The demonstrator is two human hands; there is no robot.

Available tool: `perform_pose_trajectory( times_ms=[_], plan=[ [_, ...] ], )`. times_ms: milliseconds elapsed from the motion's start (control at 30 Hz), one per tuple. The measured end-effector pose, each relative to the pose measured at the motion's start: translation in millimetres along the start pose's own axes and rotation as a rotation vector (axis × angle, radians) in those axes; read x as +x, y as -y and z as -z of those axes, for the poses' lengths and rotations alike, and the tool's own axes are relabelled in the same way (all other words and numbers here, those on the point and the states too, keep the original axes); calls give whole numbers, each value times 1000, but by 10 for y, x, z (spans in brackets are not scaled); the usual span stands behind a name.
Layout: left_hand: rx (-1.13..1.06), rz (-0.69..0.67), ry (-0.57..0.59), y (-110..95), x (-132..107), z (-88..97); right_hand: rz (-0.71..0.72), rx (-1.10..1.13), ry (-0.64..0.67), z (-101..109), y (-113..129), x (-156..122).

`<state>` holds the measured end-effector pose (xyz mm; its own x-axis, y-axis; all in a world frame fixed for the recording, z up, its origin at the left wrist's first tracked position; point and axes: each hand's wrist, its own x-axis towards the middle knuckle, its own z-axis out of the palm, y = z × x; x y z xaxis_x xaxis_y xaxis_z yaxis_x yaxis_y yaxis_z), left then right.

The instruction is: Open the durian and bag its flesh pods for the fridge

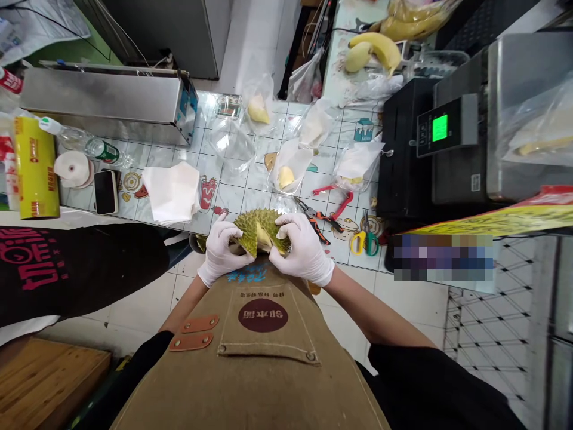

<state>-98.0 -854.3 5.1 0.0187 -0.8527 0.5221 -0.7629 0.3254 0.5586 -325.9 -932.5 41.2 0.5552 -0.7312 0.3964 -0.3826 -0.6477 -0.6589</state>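
A yellow cling-film roll [36, 167] is seen far left of the fingers. A green spiky durian [258, 232] is held at the counter edge by the white-gloved left hand [219, 251] and right hand [303, 249], fingers [282, 228] curled closed on the husk. The husk appears part split, pale flesh exposed, opening unfinished. Pale flesh in clear plastic bags [289, 170] lies beyond the fingers on a printed white counter mat [233, 197]; red-handled pliers [324, 215] lie right of them, then a black digital scale [441, 128].

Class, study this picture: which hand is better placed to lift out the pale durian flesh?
Right, probably. The right hand, gripping the durian husk, sits beside the exposed pale flesh and nearer the open plastic bag. The left hand holds the husk's other side, a little farther from both.
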Motion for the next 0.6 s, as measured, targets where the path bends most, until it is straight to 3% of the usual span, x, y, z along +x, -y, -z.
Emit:
perform_pose_trajectory(
  times_ms=[600],
  plan=[
    [-80, 5, 65, 48, 122, -15, -43, 84, -75, 33, -326, -199]
  ],
)
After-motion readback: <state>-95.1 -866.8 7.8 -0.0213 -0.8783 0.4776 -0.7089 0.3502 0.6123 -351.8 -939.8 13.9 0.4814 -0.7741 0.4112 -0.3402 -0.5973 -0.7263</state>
